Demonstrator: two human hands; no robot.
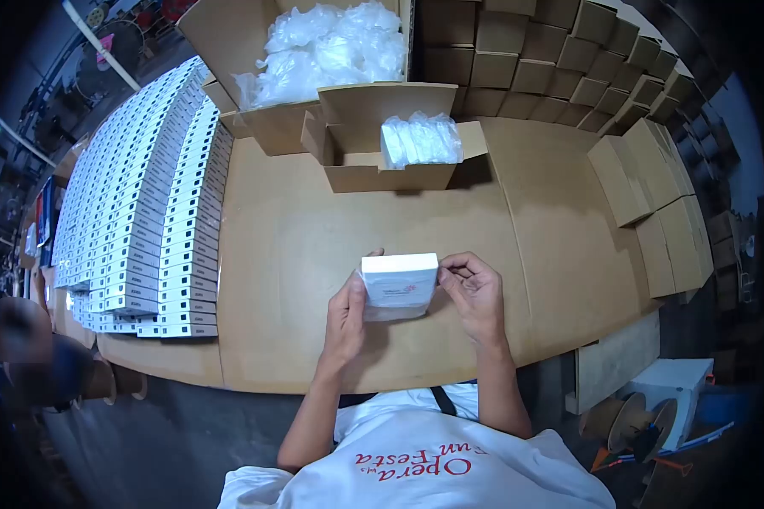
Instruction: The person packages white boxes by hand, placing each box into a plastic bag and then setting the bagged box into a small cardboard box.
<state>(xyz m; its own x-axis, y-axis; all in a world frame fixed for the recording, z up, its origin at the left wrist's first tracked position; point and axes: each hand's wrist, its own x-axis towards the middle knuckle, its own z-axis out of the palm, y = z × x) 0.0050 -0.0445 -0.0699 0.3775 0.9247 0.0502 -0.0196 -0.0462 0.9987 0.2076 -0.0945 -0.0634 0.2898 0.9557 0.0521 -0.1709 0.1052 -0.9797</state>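
Note:
A small white box with red and grey print is held above the table, partly inside a clear plastic bag. My left hand grips its left side, thumb on the front. At the upper right corner, my right hand is closed with thumb and forefinger pinched together, seemingly on the bag's edge. Beyond them stands an open cardboard carton, with several bagged white boxes packed at its right end.
Tall stacks of white boxes line the table's left side. A large carton of clear plastic bags stands at the back. Brown cartons are stacked behind, and more cartons sit at the right edge of the cardboard-covered table.

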